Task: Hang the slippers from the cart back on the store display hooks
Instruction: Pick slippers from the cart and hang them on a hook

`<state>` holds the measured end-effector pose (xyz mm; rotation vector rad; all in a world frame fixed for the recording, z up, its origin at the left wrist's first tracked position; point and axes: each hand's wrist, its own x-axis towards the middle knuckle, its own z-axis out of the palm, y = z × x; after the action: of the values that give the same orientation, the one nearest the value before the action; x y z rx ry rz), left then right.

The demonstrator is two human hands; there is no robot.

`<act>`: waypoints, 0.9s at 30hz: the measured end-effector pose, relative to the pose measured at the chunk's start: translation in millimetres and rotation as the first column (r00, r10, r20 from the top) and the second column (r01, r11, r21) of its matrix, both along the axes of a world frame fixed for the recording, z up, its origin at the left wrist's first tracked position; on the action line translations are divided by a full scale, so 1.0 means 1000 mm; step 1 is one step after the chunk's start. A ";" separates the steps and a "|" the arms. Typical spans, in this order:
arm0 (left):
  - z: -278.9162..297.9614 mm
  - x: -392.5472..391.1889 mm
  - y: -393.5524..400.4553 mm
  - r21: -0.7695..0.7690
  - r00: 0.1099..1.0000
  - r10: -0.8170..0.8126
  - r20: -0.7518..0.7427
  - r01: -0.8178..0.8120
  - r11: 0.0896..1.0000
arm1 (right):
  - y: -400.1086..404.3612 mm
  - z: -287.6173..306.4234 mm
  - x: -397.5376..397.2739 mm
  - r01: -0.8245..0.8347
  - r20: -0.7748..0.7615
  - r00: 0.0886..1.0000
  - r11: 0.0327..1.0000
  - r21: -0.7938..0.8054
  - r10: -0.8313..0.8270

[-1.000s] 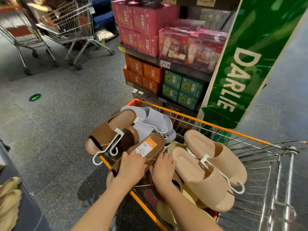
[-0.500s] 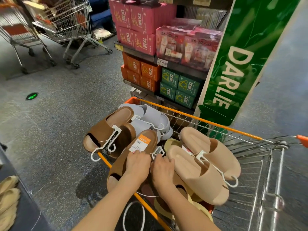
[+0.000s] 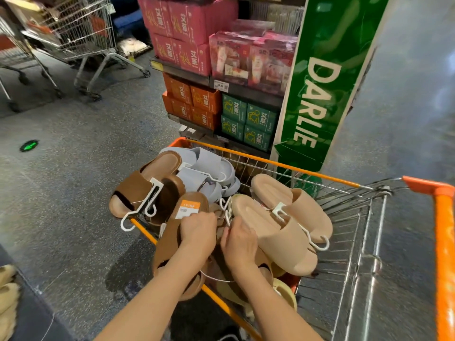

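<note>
Store aisle, cart (image 3: 268, 162): L hand (image 3: 197, 233) grips brown slipper (image 3: 172, 232); R hand (image 3: 238, 242) pinches its white hanger (image 3: 226, 207).

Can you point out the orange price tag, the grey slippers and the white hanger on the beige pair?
orange price tag (image 3: 189, 209), head view, on its orange upper part.
grey slippers (image 3: 209, 163), head view, on the strap of the farther slipper.
white hanger (image 3: 279, 209), head view, on its clip on the beige pair.

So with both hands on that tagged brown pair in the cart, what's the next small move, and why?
Probably lift the tagged brown pair clear of the cart. The left hand grips its sole and the right hand pinches by its white hanger, while it lies against the beige pair.
</note>
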<state>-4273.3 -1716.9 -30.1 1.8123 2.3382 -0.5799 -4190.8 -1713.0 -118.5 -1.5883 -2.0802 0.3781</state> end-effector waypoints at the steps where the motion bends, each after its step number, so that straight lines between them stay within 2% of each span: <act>1: -0.001 -0.002 -0.002 -0.006 1.000 -0.006 0.015 0.006 1.000 | -0.003 -0.004 0.002 -0.073 -0.023 0.997 0.997 0.028 0.073; 5: -0.011 -0.006 -0.012 0.011 0.997 -0.028 0.076 0.027 1.000 | -0.016 -0.006 0.009 -0.335 -0.040 0.938 0.929 0.155 0.345; 9: -0.026 -0.019 -0.024 0.056 0.980 -0.019 0.198 0.008 0.998 | -0.023 -0.009 0.014 -0.467 0.073 0.883 0.851 0.240 0.464; 12: -0.028 -0.026 -0.032 0.044 0.940 -0.121 0.318 0.113 0.993 | -0.026 -0.009 0.017 -0.542 0.132 0.840 0.813 0.213 0.525; 16: -0.027 -0.031 -0.041 0.134 0.916 -0.236 0.323 0.202 0.970 | -0.023 0.006 0.019 -0.511 0.107 0.860 0.843 0.168 0.499; 18: -0.026 -0.031 -0.047 0.157 0.920 -0.256 0.296 0.218 0.963 | -0.021 0.010 0.021 -0.505 0.091 0.862 0.860 0.077 0.499; 21: -0.022 -0.026 -0.055 0.184 0.929 -0.255 0.268 0.210 0.960 | -0.018 0.018 0.027 -0.600 0.014 0.797 0.793 -0.109 0.604; 22: -0.021 -0.026 -0.057 0.185 0.932 -0.249 0.262 0.205 0.961 | -0.018 0.019 0.030 -0.606 -0.020 0.794 0.787 -0.117 0.608; 25: -0.014 -0.027 -0.061 0.128 0.935 -0.240 0.260 0.213 0.969 | -0.015 0.018 0.030 -0.504 -0.063 0.864 0.853 -0.138 0.500; 27: -0.010 -0.030 -0.064 0.036 0.936 -0.210 0.283 0.208 0.977 | -0.012 0.020 0.024 -0.414 -0.047 0.909 0.889 -0.197 0.413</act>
<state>-4303.2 -1781.1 -40.2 2.0097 1.9777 -0.3074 -4166.4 -1725.1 -98.4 -1.2289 -2.4403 0.7624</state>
